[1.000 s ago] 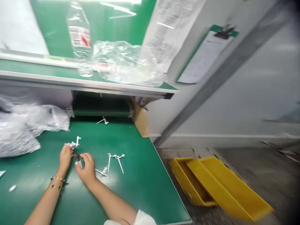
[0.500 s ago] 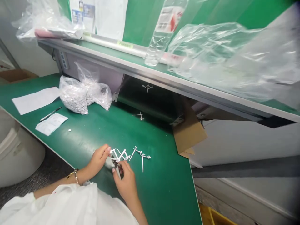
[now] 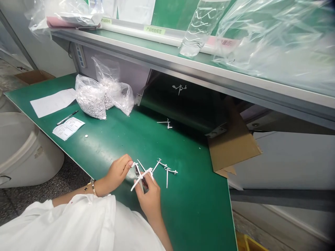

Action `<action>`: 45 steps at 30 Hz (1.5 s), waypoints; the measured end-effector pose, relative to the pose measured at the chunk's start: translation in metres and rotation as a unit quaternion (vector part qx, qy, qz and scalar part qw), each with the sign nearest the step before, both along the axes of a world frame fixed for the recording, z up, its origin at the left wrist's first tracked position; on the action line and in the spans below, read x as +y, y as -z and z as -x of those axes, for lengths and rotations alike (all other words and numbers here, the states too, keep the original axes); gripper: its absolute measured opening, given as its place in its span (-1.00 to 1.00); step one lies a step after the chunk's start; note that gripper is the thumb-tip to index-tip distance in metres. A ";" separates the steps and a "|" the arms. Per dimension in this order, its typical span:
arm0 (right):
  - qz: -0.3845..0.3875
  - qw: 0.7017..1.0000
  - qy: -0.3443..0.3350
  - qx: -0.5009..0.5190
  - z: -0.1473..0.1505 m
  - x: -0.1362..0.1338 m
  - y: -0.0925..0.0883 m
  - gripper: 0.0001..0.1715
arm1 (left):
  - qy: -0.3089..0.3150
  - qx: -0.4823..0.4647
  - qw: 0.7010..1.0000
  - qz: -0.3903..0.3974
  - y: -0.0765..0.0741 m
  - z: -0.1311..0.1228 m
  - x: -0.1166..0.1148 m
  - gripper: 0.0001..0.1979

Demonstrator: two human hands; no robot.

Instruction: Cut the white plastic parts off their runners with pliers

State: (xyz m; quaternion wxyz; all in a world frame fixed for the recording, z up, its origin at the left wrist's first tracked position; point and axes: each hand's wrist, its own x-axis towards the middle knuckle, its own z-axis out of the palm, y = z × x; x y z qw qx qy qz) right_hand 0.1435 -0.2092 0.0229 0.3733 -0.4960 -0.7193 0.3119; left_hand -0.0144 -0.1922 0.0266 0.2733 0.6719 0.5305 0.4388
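Clearly, from the head view, the left hand (image 3: 116, 175) and the right hand (image 3: 150, 198) are seen close together over the green tabletop (image 3: 193, 209). A thin white plastic piece (image 3: 141, 177) is held up between them, near the front edge. Its round end is pinched by the left hand, with thumb and finger pressed on it. A small tool (image 3: 136, 171) is gripped by the right hand, with the fingers curled around it. Most of the tool is hidden, so whether its tips are touching the piece cannot be made out.

More white pieces (image 3: 167, 177) are laid just past the right hand. They could be bumped or tangled if the held piece is swung that way. A fingertip could be nipped if the tool is squeezed too near the left hand. The thin arms could be snapped by a hard pull, and a tiny bit could be dropped if the pinch is loosened.
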 end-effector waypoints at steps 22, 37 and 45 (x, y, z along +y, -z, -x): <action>0.047 0.975 0.055 -0.211 0.000 0.010 0.039 -0.92 | -0.057 -0.189 0.948 0.247 0.042 0.003 0.011 -0.63; 0.051 0.959 0.194 -0.199 -0.044 0.002 0.050 -0.79 | 0.053 -0.636 0.658 0.400 0.038 0.018 0.024 -0.83; 0.050 0.958 0.274 0.067 -0.090 0.037 0.037 -0.58 | 0.013 -0.590 0.701 0.401 0.047 0.011 0.024 -0.76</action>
